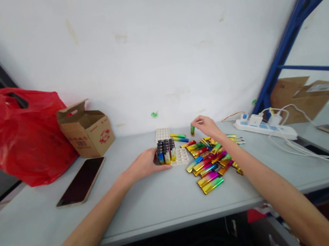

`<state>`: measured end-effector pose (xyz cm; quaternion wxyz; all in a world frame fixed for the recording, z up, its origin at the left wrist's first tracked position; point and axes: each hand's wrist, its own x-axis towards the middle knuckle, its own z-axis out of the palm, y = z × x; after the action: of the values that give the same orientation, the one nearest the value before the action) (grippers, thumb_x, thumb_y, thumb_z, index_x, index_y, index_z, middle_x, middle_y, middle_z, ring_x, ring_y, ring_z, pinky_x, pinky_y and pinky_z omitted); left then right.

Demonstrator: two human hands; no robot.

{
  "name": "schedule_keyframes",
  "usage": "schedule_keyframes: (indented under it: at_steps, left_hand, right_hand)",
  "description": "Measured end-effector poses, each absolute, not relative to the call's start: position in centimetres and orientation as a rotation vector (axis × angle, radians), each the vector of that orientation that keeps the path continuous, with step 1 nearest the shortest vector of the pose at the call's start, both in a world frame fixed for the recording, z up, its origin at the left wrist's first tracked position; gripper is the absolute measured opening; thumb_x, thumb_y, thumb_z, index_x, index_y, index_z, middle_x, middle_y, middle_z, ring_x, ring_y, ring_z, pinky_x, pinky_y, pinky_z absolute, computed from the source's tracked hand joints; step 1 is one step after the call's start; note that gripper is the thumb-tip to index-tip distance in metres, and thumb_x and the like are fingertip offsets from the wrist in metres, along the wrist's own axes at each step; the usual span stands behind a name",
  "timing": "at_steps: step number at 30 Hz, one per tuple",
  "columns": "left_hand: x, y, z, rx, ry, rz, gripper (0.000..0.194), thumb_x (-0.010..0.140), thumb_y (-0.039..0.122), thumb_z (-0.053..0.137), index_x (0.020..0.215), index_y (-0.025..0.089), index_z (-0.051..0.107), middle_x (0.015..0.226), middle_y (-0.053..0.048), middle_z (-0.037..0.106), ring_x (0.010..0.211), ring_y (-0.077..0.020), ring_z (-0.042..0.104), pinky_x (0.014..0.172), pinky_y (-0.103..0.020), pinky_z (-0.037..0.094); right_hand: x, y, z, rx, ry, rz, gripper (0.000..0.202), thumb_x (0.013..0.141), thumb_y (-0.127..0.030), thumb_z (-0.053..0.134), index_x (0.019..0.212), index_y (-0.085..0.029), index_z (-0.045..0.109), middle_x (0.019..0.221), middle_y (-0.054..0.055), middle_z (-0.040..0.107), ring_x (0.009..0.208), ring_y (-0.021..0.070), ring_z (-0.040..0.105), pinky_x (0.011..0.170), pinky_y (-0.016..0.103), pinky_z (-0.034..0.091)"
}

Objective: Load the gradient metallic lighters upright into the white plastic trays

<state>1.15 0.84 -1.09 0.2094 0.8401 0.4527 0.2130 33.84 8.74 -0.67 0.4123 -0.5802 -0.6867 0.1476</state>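
Note:
My left hand [148,163] is wrapped round the left side of a white tray with round holes [182,156], its thumb along the front. Lighters with dark tops [165,151] stand upright in several rows on the tray's left part; the holes to their right show bare. My right hand [206,125] is raised beyond the pile, its fingers pinching the top of a green-and-gold metallic lighter case [192,130], held upright. Below my right hand and forearm lies a loose heap of shiny, many-coloured lighter cases [206,164]. Whether these hold anything inside cannot be made out.
Another white holed tray [162,134] lies by the wall, beside two loose coloured cases [179,138]. To the left are a phone [82,182], an open cardboard box [87,130] and a red plastic bag [25,135]. A power strip [265,127] with cables lies right.

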Motion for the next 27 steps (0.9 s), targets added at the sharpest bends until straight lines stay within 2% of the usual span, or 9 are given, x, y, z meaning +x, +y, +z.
schedule_keyframes:
  at_steps: [3,7,9,11,13,18,23,27]
  left_hand:
    - [1.2,0.8,-1.0,2.395,1.279,0.550,0.066,0.066,0.074,0.074,0.102,0.020,0.071,0.092,-0.006,0.074,0.080,-0.0252,0.066,0.068,-0.031,0.047]
    - [1.3,0.6,-0.9,2.383,1.293,0.547,0.065,0.067,0.073,0.074,0.104,0.020,0.070,0.093,-0.006,0.074,0.080,-0.0244,0.066,0.067,-0.031,0.047]
    - [1.3,0.6,-0.8,2.378,1.281,0.545,0.064,0.067,0.072,0.074,0.104,0.020,0.070,0.094,-0.006,0.074,0.080,-0.0241,0.066,0.069,-0.031,0.048]
    - [1.3,0.6,-0.8,2.374,1.264,0.547,0.064,0.068,0.072,0.074,0.105,0.019,0.070,0.095,-0.006,0.075,0.081,-0.0242,0.066,0.069,-0.031,0.048]
    - [1.3,0.6,-0.8,2.375,1.258,0.544,0.065,0.068,0.072,0.074,0.106,0.019,0.070,0.096,-0.006,0.075,0.081,-0.0246,0.066,0.070,-0.032,0.049]
    - [1.2,0.8,-0.9,2.374,1.255,0.550,0.067,0.066,0.072,0.075,0.107,0.019,0.070,0.098,-0.007,0.076,0.085,-0.0260,0.067,0.073,-0.032,0.050]
    - [1.2,0.8,-0.9,2.361,1.229,0.563,0.066,0.066,0.071,0.077,0.106,0.019,0.071,0.098,-0.007,0.077,0.085,-0.0261,0.068,0.075,-0.032,0.050]
    - [1.2,0.8,-1.0,2.356,1.196,0.605,0.066,0.065,0.069,0.079,0.108,0.019,0.071,0.099,-0.007,0.077,0.087,-0.0261,0.068,0.078,-0.032,0.051]
  right_hand:
    - [33.1,7.7,-0.3,-1.197,-1.506,0.686,0.035,0.092,-0.055,0.060,0.097,-0.020,0.057,0.097,0.008,0.077,0.088,0.0196,0.073,0.079,0.035,0.057]
    - [31.3,5.3,0.0,-0.998,-1.339,1.046,0.049,0.086,-0.068,0.061,0.104,-0.026,0.046,0.076,-0.003,0.069,0.061,0.0142,0.066,0.061,0.030,0.056]
    - [30.7,4.1,0.3,-0.954,-1.317,1.115,0.048,0.085,-0.069,0.063,0.101,-0.027,0.045,0.066,-0.010,0.057,0.046,0.0090,0.051,0.049,0.023,0.047]
    - [30.2,3.3,0.6,-0.949,-1.320,1.151,0.047,0.085,-0.069,0.063,0.097,-0.027,0.047,0.063,-0.011,0.048,0.040,0.0053,0.035,0.041,0.018,0.032]
    - [29.9,2.7,0.9,-0.955,-1.338,1.150,0.046,0.085,-0.068,0.065,0.094,-0.024,0.052,0.065,-0.010,0.045,0.042,0.0042,0.029,0.039,0.018,0.024]
    - [29.2,1.6,0.9,-0.943,-1.479,1.073,0.044,0.085,-0.063,0.066,0.093,-0.020,0.060,0.067,-0.006,0.046,0.051,0.0073,0.039,0.045,0.021,0.031]
    - [28.3,1.2,0.4,-1.010,-1.591,1.071,0.042,0.092,-0.065,0.053,0.096,-0.023,0.056,0.062,-0.008,0.042,0.048,0.0088,0.033,0.044,0.022,0.024]
    - [27.6,0.9,-0.2,-1.098,-1.676,0.775,0.048,0.095,-0.065,0.049,0.077,-0.021,0.053,0.060,-0.005,0.042,0.054,0.0113,0.037,0.050,0.024,0.030]
